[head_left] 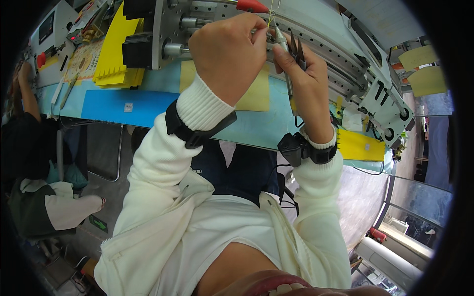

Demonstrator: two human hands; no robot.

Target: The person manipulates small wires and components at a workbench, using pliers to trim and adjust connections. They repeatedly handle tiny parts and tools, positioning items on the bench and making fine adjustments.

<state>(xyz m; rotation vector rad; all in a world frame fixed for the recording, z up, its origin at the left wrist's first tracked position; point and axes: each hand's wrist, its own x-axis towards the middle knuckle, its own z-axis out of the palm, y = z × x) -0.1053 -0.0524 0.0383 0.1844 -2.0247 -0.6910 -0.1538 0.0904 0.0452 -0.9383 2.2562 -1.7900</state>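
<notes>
My left hand [228,49] is closed in a pinch, its fingertips beside a thin yellow wire [271,18]; what lies between them is hidden. Close by on the right, my right hand [311,81] is closed around a slim metal pen-shaped tool [281,38] with a conical tip pointing up and away. The same hand also holds dark, pointed tweezers [298,52]. A red-sleeved clip [252,6] is at the top edge, near the upper end of the wire. Both hands are in front of a metal rail frame [335,61].
Black motor blocks [138,49] and yellow folded sheets [109,61] stand at the left. A blue sheet [116,106] lies along the table's near edge. White end plate [387,106] and yellow sheet [360,145] are at right. Another person's arm [28,93] shows far left.
</notes>
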